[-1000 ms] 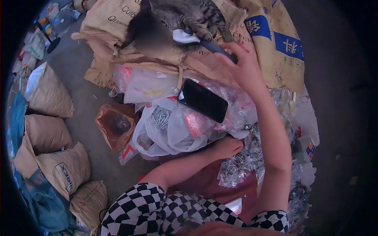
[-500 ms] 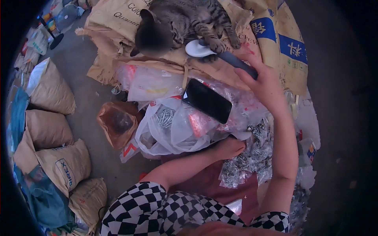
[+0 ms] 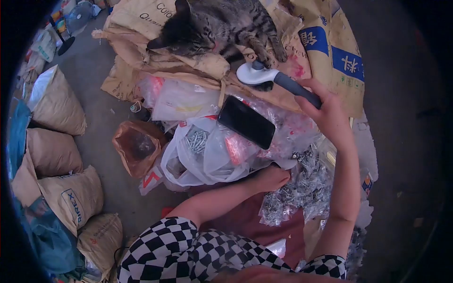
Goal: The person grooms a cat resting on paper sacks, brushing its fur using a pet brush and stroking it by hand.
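**Well, a grey-handled brush with a white oval head [image 3: 276, 80] in my right hand [image 3: 326, 106], just beside a striped grey-brown tabby cat [image 3: 229, 23]**

The brush lies across the upper centre of the frame, right of the middle, its white head pointing left toward the cat and its handle slanting down to the right. My right hand is partly closed, with thumb and fingers wrapped about the end of that handle. One striped forepaw reaches to the upper edge of the brush head; whether it touches, I can't tell. The cat lies at the top of the frame on flattened brown paper sacks [image 3: 141, 40], its head to the left.

My left hand [image 3: 273, 179] is low, just right of centre, with its fingers curled in. It rests beside clear plastic bags of small screws [image 3: 302, 191], and I can't tell whether it has hold of anything.

In the middle of the frame, a black smartphone with a dark screen [image 3: 247, 123] lies tilted on crinkled clear plastic bags [image 3: 295, 129]. Below and left of it sits a thin white plastic carrier bag [image 3: 214, 162] with silver screws [image 3: 196, 139] showing in its mouth. Further left, an open brown paper bag [image 3: 128, 160] stands on the grey floor [image 3: 106, 122]. Bulging tan paper sacks [image 3: 71, 191] line the left side, one marked RIREX.
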Demonstrator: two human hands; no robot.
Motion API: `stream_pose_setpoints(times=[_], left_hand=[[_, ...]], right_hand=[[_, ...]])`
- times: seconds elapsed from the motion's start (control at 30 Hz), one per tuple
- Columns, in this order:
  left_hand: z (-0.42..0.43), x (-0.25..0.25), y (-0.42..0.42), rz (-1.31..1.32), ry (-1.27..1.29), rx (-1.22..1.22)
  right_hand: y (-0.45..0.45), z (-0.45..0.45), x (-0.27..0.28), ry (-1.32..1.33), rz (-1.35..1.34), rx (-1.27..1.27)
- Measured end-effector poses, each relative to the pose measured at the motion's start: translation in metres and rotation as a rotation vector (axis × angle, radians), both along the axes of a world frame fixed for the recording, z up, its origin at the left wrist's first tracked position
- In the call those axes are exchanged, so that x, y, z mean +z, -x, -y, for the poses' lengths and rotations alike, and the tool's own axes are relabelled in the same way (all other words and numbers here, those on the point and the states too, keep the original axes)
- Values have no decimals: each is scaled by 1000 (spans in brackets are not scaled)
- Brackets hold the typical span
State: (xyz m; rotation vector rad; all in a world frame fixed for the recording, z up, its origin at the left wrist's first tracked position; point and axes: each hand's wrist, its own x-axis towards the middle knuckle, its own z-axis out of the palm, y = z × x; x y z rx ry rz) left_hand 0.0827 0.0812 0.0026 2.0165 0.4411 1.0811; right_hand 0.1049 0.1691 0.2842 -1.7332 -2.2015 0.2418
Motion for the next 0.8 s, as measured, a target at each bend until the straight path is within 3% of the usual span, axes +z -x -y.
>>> stream_pose_setpoints(times=[0.37, 0.43, 0.57, 0.63, 0.8], left_hand=[[1, 1, 0, -24, 52, -26], [1, 1, 0, -33, 55, -28], [1, -6, -5, -51, 85, -55], [0, -8, -6, -75, 111, -59], [2, -10, -6, -124, 112, -61]], right_hand=[[3, 9, -9, -79, -35, 30], [4, 5, -27, -379, 55, 164], [17, 1, -58, -409, -61, 72], [20, -11, -80, -597, -108, 84], [48, -30, -95, -644, -72, 24]])
